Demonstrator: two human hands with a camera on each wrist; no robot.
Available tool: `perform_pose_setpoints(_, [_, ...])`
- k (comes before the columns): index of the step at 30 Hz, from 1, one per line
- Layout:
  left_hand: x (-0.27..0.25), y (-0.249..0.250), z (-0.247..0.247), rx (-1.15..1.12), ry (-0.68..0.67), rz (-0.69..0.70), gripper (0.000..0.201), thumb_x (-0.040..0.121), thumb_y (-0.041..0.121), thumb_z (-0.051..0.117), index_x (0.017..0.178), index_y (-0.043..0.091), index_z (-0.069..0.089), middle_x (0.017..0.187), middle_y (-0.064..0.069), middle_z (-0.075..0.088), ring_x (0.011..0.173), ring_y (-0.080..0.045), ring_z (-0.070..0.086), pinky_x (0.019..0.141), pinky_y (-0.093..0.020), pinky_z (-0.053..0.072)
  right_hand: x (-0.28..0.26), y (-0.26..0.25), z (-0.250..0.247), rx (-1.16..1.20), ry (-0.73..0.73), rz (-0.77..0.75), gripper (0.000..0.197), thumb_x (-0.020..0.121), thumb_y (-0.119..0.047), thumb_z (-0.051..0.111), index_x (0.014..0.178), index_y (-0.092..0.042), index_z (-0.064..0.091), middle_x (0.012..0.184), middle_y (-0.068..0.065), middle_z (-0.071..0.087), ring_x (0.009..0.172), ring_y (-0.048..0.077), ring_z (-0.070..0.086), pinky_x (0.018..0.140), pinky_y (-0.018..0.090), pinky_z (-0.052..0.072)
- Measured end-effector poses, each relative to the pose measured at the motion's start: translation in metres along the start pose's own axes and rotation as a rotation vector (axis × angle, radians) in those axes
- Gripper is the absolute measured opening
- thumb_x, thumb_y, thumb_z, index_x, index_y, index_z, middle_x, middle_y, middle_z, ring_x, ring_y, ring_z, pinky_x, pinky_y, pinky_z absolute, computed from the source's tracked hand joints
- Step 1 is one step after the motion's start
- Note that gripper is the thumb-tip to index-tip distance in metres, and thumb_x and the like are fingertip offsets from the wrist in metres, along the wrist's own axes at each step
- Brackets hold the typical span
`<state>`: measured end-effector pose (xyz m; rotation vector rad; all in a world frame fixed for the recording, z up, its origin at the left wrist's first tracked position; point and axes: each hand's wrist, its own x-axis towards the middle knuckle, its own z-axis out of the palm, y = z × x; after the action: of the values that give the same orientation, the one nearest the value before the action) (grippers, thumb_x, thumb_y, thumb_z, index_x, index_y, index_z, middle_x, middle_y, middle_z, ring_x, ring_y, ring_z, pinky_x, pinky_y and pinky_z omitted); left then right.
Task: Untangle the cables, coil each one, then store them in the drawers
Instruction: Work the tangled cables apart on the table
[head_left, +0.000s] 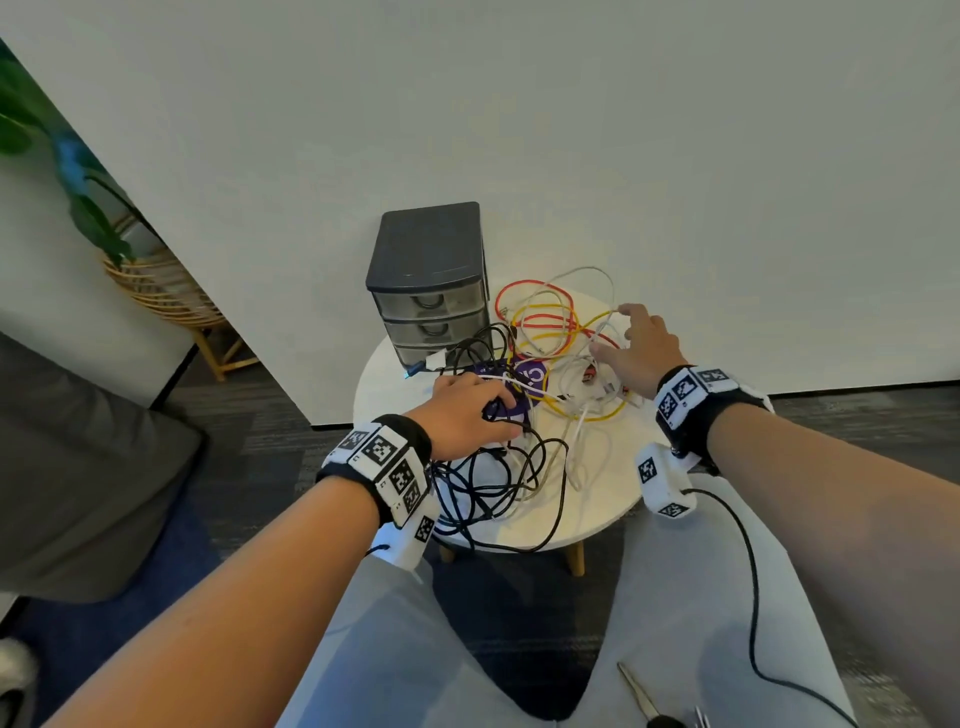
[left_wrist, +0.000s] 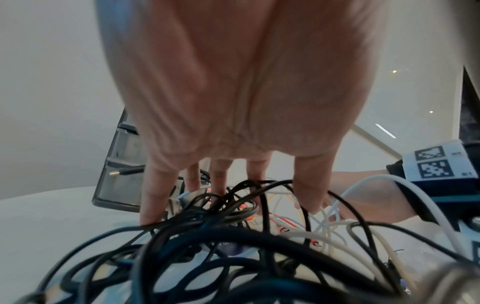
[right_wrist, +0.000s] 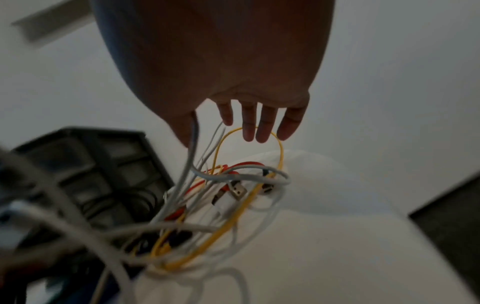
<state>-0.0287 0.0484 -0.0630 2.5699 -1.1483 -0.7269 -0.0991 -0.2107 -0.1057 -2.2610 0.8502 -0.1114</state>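
Nearest the camera, grey-trousered knees, with scissors (head_left: 640, 693) lying on the right leg and a black lead from the right wristband trailing over it. Both wrists wear marker-tagged bands. Small round white desk (head_left: 605, 512) ahead, covered in a cable tangle. Black cables (head_left: 511, 480) loop over the near-left part of the desk, some hanging past the edge. Left hand (head_left: 470, 410) lies palm-down on the black bunch; in the left wrist view the fingers (left_wrist: 152, 202) are straight and spread, tips pressing into the black loops, not curled round any cable. Purple card (head_left: 532, 378) lies under the cables just beyond that hand. White cables (head_left: 574, 452) run through the middle of the desk. Right hand (head_left: 641, 351) is over the far-right part of the tangle, fingers (right_wrist: 265, 123) wide and loosely extended, tips touching the top of a yellow cable (head_left: 558, 338) loop; a grey-white strand runs by the thumb, cannot tell whether it is pinched. Red cable (head_left: 519, 291) loops at the far side, mixed with yellow and white. Dark three-drawer unit (head_left: 428, 280) stands at the desk's far-left edge against the white wall, drawers closed. Far left, a plant in a wicker stand (head_left: 156, 288).
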Motion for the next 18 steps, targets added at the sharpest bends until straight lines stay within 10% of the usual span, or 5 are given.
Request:
perform_pose_setpoints(8, [-0.003, 0.000, -0.002, -0.021, 0.002, -0.006, 0.041, 0.098, 0.047, 0.059, 0.133, 0.027, 0.055, 0.134, -0.004, 0.049, 0.126, -0.023, 0.038, 0.098, -0.030, 0.022, -0.013, -0.011, -0.025, -0.063, -0.161, -0.258, 0.112, 0.056, -0.085, 0.063, 0.150, -0.049, 0.015, 0.155, 0.008, 0.033, 0.142, 0.036, 0.033, 0.109, 0.064, 0.034])
perform_pose_setpoints(13, [-0.001, 0.000, -0.001, -0.024, -0.002, -0.019, 0.041, 0.098, 0.048, 0.060, 0.133, 0.028, 0.055, 0.135, -0.005, 0.049, 0.128, -0.028, 0.037, 0.102, -0.034, 0.026, -0.039, -0.039, -0.043, -0.116, 0.002, -0.465, 0.059, 0.080, -0.059, 0.064, 0.136, -0.046, 0.049, 0.139, -0.001, 0.041, 0.133, 0.030, 0.034, 0.104, 0.054, 0.028])
perform_pose_setpoints(18, [-0.001, 0.004, -0.001, -0.007, 0.001, -0.018, 0.041, 0.098, 0.047, 0.060, 0.134, 0.027, 0.055, 0.134, -0.007, 0.049, 0.127, -0.028, 0.038, 0.097, -0.032, 0.025, -0.057, -0.074, -0.015, -0.559, -0.146, -0.476, 0.026, 0.091, -0.056, 0.059, 0.105, -0.038, 0.071, 0.126, -0.004, 0.053, 0.126, 0.028, 0.037, 0.102, 0.052, 0.030])
